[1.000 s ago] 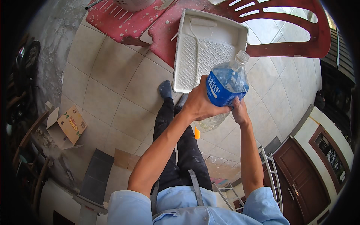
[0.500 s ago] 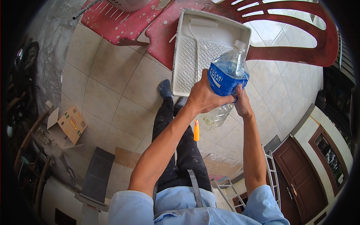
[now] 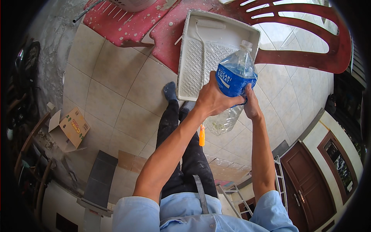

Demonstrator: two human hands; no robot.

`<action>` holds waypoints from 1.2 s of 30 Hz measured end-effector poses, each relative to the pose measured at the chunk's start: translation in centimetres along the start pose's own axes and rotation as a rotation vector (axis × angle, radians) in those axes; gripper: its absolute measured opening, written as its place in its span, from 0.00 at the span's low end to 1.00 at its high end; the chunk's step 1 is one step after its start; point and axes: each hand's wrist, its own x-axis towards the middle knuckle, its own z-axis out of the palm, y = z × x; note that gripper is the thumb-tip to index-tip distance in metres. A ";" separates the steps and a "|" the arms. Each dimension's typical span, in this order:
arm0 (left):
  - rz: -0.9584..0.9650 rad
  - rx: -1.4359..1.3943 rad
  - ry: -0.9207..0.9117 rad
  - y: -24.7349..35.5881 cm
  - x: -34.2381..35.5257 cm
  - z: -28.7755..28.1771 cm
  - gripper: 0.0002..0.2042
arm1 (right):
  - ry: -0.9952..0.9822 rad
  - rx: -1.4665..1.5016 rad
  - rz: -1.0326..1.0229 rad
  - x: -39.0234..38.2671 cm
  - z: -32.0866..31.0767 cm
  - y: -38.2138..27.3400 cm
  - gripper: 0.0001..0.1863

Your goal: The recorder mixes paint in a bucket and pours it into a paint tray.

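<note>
A clear plastic bottle (image 3: 225, 120) with a blue label is held in front of me between both hands, its open-looking neck pointing away from me. Wrapped round its left side is my left hand (image 3: 212, 96); my right hand (image 3: 252, 103) grips the right side, thumb on the label. Beyond the bottle, a white paint tray (image 3: 184, 65) with a ribbed slope lies on a red plastic chair. A paint roller (image 3: 210, 24) rests in it, coated white, and its orange handle (image 3: 201, 136) shows below my left wrist. Whether the bottle holds liquid, I cannot tell.
Paint-spattered red chairs (image 3: 166, 50) stand ahead, one carrying a white bucket (image 3: 131, 3). An open cardboard box (image 3: 71, 127) sits on the tiled floor at left. Behind me are a metal ladder (image 3: 240, 201) and a brown door (image 3: 305, 181).
Both hands and the bottle have shifted very slightly to the right in the picture. The grip stays the same, and the tray and roller look unchanged.
</note>
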 end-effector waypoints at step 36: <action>0.016 -0.011 0.012 -0.3 -0.5 0.6 0.49 | -0.020 0.014 -0.004 -1.0 0.6 -0.5 0.38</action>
